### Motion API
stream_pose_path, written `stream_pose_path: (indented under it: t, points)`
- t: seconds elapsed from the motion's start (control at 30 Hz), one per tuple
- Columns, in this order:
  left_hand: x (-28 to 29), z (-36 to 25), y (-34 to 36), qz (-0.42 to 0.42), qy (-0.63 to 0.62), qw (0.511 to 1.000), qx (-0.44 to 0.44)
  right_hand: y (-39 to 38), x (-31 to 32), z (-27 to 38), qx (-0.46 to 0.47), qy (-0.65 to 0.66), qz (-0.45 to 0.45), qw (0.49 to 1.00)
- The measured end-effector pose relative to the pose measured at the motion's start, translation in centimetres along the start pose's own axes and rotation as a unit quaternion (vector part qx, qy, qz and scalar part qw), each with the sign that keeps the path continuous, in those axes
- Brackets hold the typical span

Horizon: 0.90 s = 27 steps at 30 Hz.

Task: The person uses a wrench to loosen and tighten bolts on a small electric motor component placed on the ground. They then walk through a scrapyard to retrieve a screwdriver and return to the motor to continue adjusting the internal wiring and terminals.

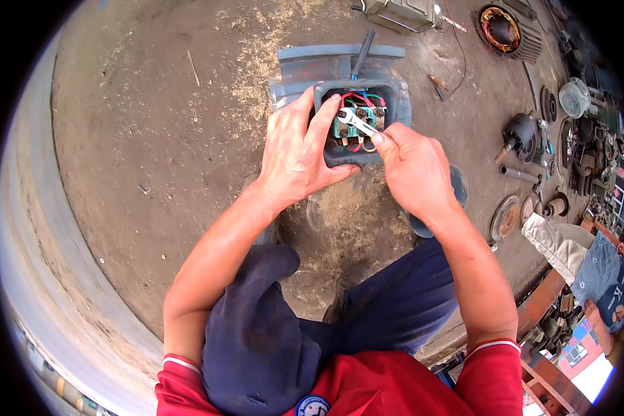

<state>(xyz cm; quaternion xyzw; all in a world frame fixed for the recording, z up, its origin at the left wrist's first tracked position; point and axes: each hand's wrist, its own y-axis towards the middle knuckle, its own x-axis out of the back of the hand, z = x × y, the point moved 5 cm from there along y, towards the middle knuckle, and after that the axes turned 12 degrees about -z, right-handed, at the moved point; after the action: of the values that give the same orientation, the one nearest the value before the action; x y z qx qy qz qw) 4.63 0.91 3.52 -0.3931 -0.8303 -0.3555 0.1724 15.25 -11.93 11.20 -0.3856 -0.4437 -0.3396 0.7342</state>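
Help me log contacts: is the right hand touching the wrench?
Touching. The head view shows the right hand closed around the handle of the wrench.

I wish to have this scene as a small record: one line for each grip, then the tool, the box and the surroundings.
Left grip: open, fingers spread, at the left side of the box
Right grip: closed around the wrench
Tool: silver wrench, its head over the upper-left part of the terminal block
Box: grey-blue open box, with red and green wires inside
Above box: dark sleeve, tilted
Surroundings: brown ground; copper-wound ring at upper right; another person, partly visible, at far right
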Motion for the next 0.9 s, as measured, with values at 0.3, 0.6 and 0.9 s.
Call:
stream_pose_path:
  t: [0.3, 0.6, 0.9]
  points:
    - [-0.2, 0.7, -0.1, 0.0, -0.027, 1.0, -0.005, 2.7, 2.0, 0.9, 0.143, -0.074, 0.063, 0.985]
    - [-0.2, 0.9, -0.2, 0.011, -0.036, 0.999, 0.01, 4.5, 3.0, 1.9, 0.267, -0.119, 0.079, 0.953]
    - [-0.2, 0.8, 0.1, -0.008, -0.038, 0.999, 0.008, 0.1, -0.1, 0.0, 0.058, -0.008, 0.014, 0.998]
